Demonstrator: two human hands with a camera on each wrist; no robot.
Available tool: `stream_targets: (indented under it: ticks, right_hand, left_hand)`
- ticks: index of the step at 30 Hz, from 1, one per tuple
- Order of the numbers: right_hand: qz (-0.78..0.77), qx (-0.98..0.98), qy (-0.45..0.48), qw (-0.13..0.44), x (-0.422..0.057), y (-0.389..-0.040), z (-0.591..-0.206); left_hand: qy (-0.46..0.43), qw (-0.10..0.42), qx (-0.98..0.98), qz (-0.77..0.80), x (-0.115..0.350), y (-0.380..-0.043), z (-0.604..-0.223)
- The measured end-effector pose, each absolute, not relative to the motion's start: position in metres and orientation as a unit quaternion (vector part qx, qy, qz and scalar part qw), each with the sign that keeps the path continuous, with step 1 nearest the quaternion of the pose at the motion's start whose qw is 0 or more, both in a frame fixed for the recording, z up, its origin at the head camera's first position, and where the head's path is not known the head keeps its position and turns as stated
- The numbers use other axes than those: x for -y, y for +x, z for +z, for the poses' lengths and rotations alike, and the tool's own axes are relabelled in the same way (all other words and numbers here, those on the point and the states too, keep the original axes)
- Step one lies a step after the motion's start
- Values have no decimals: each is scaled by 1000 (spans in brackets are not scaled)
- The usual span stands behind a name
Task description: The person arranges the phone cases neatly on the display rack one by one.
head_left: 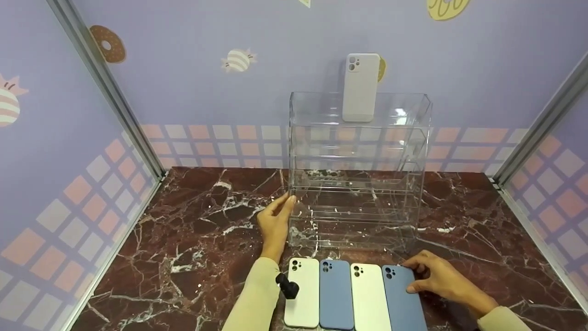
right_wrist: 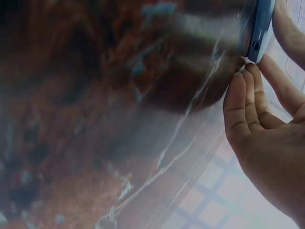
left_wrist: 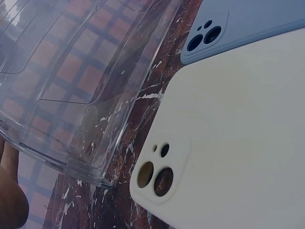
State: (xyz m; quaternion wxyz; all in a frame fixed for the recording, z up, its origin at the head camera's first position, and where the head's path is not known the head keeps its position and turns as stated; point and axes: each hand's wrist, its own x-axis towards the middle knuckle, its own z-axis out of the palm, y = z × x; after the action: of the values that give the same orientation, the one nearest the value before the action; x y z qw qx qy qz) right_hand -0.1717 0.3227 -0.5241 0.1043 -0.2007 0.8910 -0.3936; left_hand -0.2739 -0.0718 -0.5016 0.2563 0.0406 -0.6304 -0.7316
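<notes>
A clear acrylic tiered rack stands in the middle of the table. My left hand holds its left side edge between thumb and fingers; in the left wrist view only part of that hand shows by the side panel. In front of the rack lie a white phone case, a blue phone case, a second white phone case and a second blue phone case. My right hand pinches the upper right edge of the rightmost blue case, also seen in the right wrist view.
A pale phone case stands upright in the rack's top tier. Purple patterned walls enclose the back and sides of the marbled dark red table. A small black device sits on the left sleeve.
</notes>
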Motion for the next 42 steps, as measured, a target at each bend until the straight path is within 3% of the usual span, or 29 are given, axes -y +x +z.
stream_targets:
  ticks: [7,26,42]
  right_hand:
    - [-388,-893,-205,98,-320,-171,-525]
    - [-457,-855,-180,165,-331,-176,-524]
    - [-508,-832,-185,126,-335,-174,-491]
  left_hand:
    - [34,259,631,-730,70,-252,-474]
    - [28,261,633,-728,69,-253,-474]
    - [41,258,634,-728,74,-275,-506]
